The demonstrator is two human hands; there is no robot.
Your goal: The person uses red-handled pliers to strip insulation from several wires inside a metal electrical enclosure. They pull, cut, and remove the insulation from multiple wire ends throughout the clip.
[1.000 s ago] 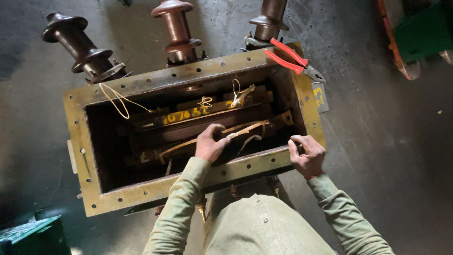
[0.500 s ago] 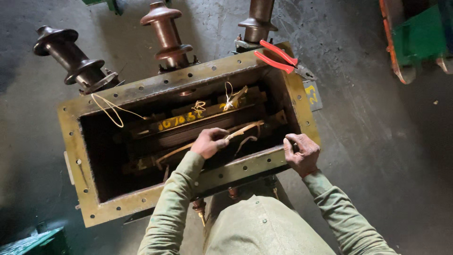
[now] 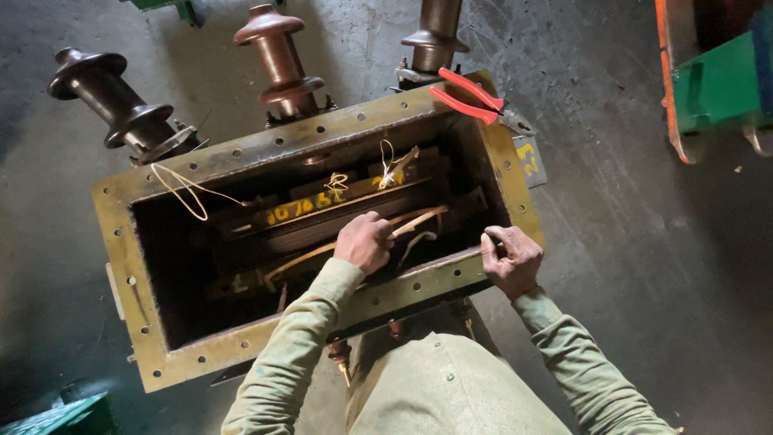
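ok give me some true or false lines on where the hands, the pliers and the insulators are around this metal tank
1. The left hand grips a tan lead inside the open metal tank. True.
2. The right hand holds the red-handled pliers. False: the pliers lie on the tank's far rim, and the right hand rests on the near rim.
3. Three brown insulators stand along the far side. True.
4. A lid covers the tank. False: it is open, showing the windings inside.

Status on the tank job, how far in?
Done: lid is off, the tank stands open with the core inside. In hand: left hand grips a tan lead inside, right hand rests on the rim. Left: pliers lie unused on the far rim; loose wires untied.
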